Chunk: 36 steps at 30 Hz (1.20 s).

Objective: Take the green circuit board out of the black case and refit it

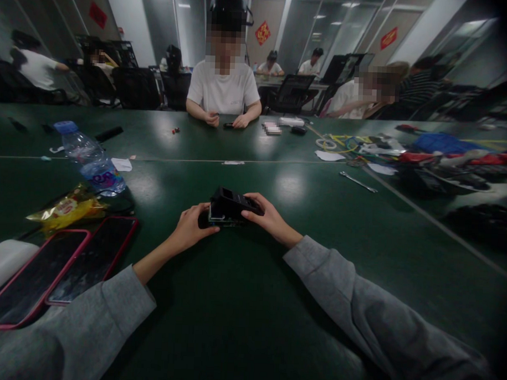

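Note:
A small black device (230, 204) with a circuit board showing at its lower edge rests on the dark green table (249, 301) in front of me. My left hand (192, 228) grips its left end, thumb pressed against the board side. My right hand (264, 213) is curled over its right end, fingers lying on the top face. Both forearms wear grey sleeves.
Two phones in pink cases (63, 272) lie at the left, with a yellow snack wrapper (67, 208) and a water bottle (92, 159) behind them. A wrench (357, 181) and a heap of cables and tools (404, 153) sit at the right. A person in white (224, 86) sits opposite.

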Available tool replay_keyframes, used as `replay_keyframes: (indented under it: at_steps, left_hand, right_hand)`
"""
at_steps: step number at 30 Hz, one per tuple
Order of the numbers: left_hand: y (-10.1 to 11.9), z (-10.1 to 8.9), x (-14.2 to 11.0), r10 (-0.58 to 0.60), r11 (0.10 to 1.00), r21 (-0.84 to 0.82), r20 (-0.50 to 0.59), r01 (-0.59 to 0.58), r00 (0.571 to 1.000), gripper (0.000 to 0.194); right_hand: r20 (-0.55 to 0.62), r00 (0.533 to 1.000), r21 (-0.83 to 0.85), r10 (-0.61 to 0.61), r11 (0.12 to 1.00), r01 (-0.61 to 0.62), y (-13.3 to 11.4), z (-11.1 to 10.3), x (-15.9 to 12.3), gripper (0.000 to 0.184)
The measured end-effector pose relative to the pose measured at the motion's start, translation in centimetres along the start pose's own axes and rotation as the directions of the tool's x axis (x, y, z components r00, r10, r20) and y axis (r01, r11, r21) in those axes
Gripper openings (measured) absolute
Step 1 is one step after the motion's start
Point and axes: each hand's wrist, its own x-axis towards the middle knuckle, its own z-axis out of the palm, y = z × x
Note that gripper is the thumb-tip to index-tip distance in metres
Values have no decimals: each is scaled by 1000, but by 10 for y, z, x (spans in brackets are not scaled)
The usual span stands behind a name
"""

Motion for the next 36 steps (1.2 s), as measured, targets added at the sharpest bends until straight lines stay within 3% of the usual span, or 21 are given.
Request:
replay_keyframes:
  at_steps: [6,15,23,36]
  left_hand:
    - [-2,2,1,-27,999,27,-27,27,999,60]
    - [8,-2,-1,-73,997,18,-26,73,997,69]
    - [4,-1,0,0,1000,22,-18,0,1000,63]
    - [6,-1,-1,34,998,62,-30,-32,999,69]
  right_hand:
    - [24,1000,18,-2,1000,2,0,0,1,47]
    - [66,996,-129,-61,989,69,6,-3,-1,50]
    - [104,991,-294,-86,949,114,3,-1,-3,52]
    - [128,980,-348,-155,918,191,3,0,-4,52]
